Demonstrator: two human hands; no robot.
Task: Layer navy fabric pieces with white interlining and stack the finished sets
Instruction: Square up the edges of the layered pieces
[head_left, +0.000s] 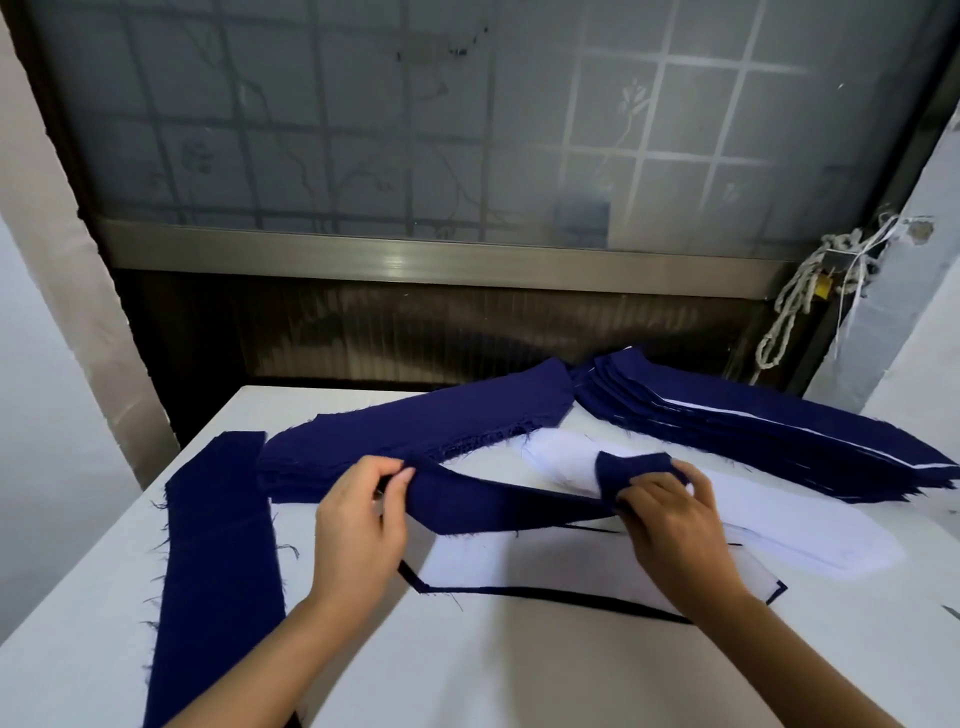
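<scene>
Presently left hand (358, 525) and right hand (670, 514) each pinch an end of one navy strip (498, 501), stretched between them, seemingly for aligning over the white interlining (571, 558) beneath.

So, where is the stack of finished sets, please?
In the head view, the stack of finished sets lies far right on the table, beyond the right hand and white interlining.
</scene>
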